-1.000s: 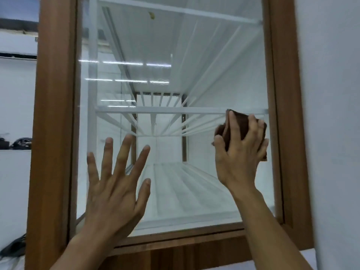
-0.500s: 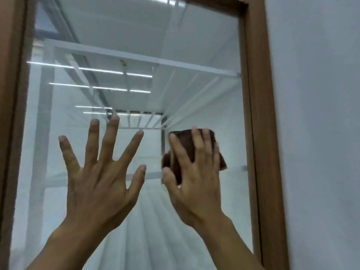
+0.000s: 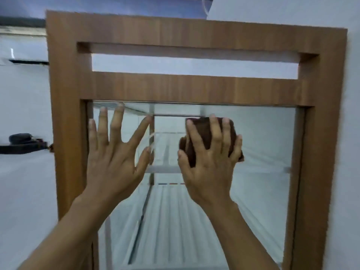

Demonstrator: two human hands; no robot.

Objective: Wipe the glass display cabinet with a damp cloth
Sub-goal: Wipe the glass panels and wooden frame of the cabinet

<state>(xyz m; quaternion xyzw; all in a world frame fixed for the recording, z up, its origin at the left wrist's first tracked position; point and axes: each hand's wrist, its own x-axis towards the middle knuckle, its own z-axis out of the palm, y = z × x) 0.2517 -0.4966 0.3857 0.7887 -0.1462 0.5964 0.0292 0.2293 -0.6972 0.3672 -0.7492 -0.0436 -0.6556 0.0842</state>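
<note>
Dark brown cloth (image 3: 209, 137) — bunched, pressed flat on the glass (image 3: 263, 152).

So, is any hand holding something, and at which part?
The right hand presses a brown cloth flat on the glass, fingers spread over its back. The left hand holds nothing.

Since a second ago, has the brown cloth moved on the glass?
Yes. The brown cloth has climbed up the glass, from the pane's lower part to just under the wooden frame's top rail.
</note>
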